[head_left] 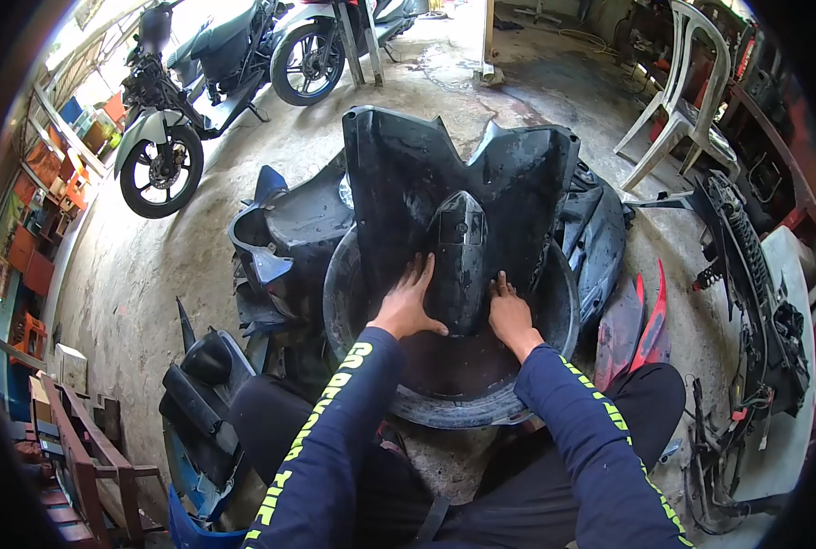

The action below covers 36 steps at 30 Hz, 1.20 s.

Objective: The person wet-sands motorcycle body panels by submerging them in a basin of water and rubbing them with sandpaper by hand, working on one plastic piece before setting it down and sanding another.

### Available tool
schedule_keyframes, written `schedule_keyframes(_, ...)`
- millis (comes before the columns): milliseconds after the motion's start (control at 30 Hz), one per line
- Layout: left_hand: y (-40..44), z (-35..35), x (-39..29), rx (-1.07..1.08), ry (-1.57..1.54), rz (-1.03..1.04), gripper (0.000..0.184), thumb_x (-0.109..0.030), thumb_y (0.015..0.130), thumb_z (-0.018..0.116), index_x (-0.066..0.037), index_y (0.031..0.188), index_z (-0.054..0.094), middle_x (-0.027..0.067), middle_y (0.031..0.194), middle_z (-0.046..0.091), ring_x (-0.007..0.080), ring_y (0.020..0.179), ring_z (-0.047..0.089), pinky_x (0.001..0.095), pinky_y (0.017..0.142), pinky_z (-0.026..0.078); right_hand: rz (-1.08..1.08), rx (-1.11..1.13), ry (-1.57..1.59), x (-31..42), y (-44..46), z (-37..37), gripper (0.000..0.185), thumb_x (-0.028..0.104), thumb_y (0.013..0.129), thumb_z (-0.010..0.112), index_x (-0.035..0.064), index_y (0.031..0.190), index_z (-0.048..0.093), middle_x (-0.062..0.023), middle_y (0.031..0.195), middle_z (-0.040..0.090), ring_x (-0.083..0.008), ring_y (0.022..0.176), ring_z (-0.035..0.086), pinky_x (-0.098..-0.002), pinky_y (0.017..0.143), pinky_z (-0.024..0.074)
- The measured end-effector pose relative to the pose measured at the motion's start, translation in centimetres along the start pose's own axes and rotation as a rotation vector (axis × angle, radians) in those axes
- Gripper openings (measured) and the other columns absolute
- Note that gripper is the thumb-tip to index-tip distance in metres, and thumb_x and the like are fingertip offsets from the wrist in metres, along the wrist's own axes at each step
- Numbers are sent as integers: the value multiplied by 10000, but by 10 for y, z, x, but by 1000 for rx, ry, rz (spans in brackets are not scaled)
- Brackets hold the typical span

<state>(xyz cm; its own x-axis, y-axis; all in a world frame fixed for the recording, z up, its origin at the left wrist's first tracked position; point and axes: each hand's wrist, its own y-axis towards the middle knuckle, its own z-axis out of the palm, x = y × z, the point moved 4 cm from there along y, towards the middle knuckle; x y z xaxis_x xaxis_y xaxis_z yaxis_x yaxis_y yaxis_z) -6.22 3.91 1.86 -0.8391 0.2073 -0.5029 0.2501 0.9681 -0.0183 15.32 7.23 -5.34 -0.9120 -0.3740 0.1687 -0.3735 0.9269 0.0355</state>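
A large black plastic scooter panel (518,174), wet-looking and scuffed, stands tilted in a round dark basin (449,412) in front of me. Its top edge has a V-shaped notch, and a raised ridge runs down its middle. My left hand (410,306) lies against the panel left of the ridge, thumb and fingers spread. On the other side of the ridge, my right hand (512,318) touches the panel with its fingers, which are partly foreshortened. Dark liquid shows in the basin below both hands. The panel's lower end is in the basin.
Other dark body panels (312,215) lie left of the basin, with more (595,229) at its right. Red pieces (646,329) rest near my right knee. A scooter (165,137) stands at the back left, a plastic chair (687,110) at the back right. A frame part (746,265) lies right.
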Motion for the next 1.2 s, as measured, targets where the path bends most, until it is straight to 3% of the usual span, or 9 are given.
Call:
schedule_keyframes(267,5,-1,12,106,23,17,1456,-368,475,941,-134,1565,4,239,1597,107,398,1468,168,416,1193,251,-2,8,7,-1,1,1,533,66,876,468,-35,1399,451,-244,1523,337,-376,1293,501,-431,963,507)
schedule_keyframes(333,4,-1,7,50,-3,40,1411,-433,529,910,-100,1562,8,250,1597,98,442,1462,151,470,1179,243,-4,-4,-4,1,1,1,530,68,876,466,-37,1396,453,-246,1521,339,-377,1291,502,-433,961,508)
schedule_keyframes(467,15,6,-20,-131,61,-29,1330,-522,601,846,-20,1547,57,254,1594,109,445,1469,116,550,1171,189,10,-17,-36,3,0,1,526,71,874,470,-45,1387,458,-252,1517,343,-380,1288,504,-429,958,509)
schedule_keyframes(567,41,-5,-47,-311,205,118,1168,-578,710,747,24,1524,165,224,1601,128,421,1483,66,627,1146,127,6,-12,-10,0,-2,1,528,71,871,477,-41,1387,459,-253,1513,349,-380,1283,509,-427,960,507)
schedule_keyframes(833,87,-29,-66,-317,446,154,1049,-569,777,683,19,1514,224,196,1596,183,401,1480,112,611,1152,123,-7,-30,2,0,2,1,545,63,850,494,-30,1386,462,-256,1508,353,-381,1271,519,-422,977,498)
schedule_keyframes(1200,66,-18,-46,-381,305,94,965,-498,816,668,-6,1520,230,180,1581,244,399,1464,174,573,1161,141,4,-15,7,0,1,-4,541,46,848,478,-33,1383,464,-266,1515,333,-385,1274,516,-422,975,502)
